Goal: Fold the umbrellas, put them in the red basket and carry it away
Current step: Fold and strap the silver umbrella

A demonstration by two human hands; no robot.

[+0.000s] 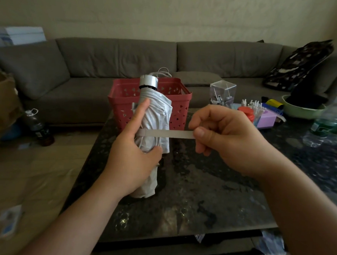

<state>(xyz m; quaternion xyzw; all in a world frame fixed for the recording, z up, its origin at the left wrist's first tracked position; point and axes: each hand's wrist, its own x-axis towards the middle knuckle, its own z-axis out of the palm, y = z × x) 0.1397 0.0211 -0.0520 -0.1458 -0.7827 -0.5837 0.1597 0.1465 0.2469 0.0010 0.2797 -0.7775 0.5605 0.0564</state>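
Above dark speckled glossy bench [210, 178], before red perforated plastic basket [181, 106]: folded pale-grey fabric umbrella [154, 117], upright, gripped within curled left hand [131, 150] fingers; grey flat strap [169, 133] pinched taut between right hand [227, 138] fingers.

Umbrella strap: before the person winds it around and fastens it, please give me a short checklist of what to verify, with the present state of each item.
1. Left hand grips the umbrella firmly: ok.
2. Right hand pinches the end of the strap: ok.
3. Strap pulled straight, without twist: ok.
4. Cloth gathered tightly around the shaft: not ok, folds are loose and bulging.
5. Fastener on the strap and its matching part are visible: cannot tell.
6. Red basket stands near on the table, behind the umbrella: ok.
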